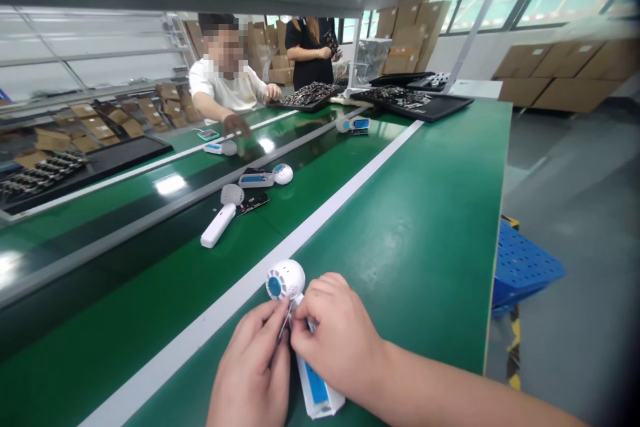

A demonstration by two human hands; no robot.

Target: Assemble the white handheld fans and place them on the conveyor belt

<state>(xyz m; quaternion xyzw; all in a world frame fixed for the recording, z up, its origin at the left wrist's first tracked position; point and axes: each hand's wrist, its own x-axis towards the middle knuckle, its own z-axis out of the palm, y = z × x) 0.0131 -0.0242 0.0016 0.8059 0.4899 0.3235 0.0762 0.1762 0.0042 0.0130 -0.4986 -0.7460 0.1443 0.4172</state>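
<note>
Left hand [255, 353]: thumb and forefinger pinching a thin flat piece [284, 327], its far end hidden from me. Right hand [336, 330]: thumb and forefinger drawn together at the neck of a white fan; whether anything sits between those fingertips, I cannot tell.

White fan [286, 279], one: on the near side of the green worktop [425, 213], between and under both hands, vented round head pointing away from the wearer, handle toward the wearer. Blue block [316, 383], one: lying in its open handle.

White strip [345, 201], one: running diagonally, just beyond the fan head.

Past the strip, I count four more units, well apart from the hands: a white-handled unit [217, 225] with a dark board [254, 204] beside it; a blue-filled unit [257, 178]; a third unit [220, 147] farther off; a fourth unit [355, 125] near the trays.

Black tray [455, 107], one: far end, heaped with small parts [395, 97]. Person in a white top [233, 90], one: across the worktop, arm extended over it. Blue perforated crate [525, 263], one: right, beside the worktop.
</note>
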